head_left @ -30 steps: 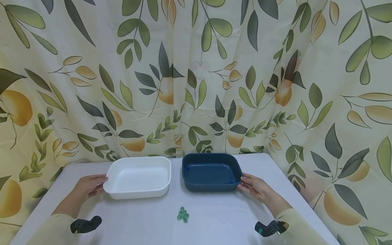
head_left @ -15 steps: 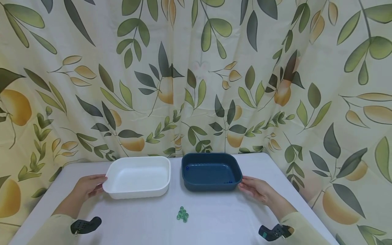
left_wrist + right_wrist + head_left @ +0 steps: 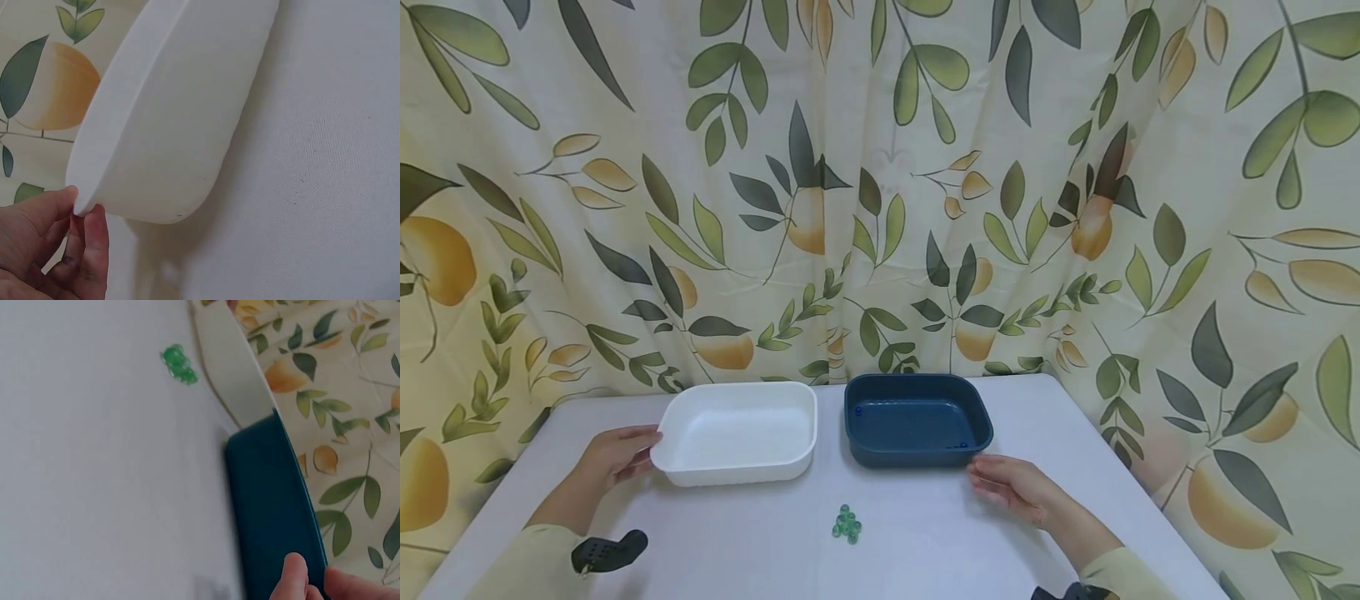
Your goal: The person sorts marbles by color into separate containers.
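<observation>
At the left end of a white tray, my left hand pinches the rim between thumb and fingers, which the left wrist view shows plainly. My right hand is at the front right corner of a dark blue tray, fingers loosely extended beside its outer wall. In the right wrist view the fingers lie over the blue wall near the rim; contact is unclear. Small blue balls lie inside the blue tray. A cluster of green glass marbles rests on the table in front of the trays.
A white cloth covers the table. Both trays stand side by side near its back edge, a narrow gap between them. Behind and around the table hangs a leaf-and-fruit patterned curtain. Black wrist devices are worn at both sleeves.
My right hand has come off the blue tray's right end and shifted left and toward me, to its front corner. My left hand, both trays and the marbles stay put.
</observation>
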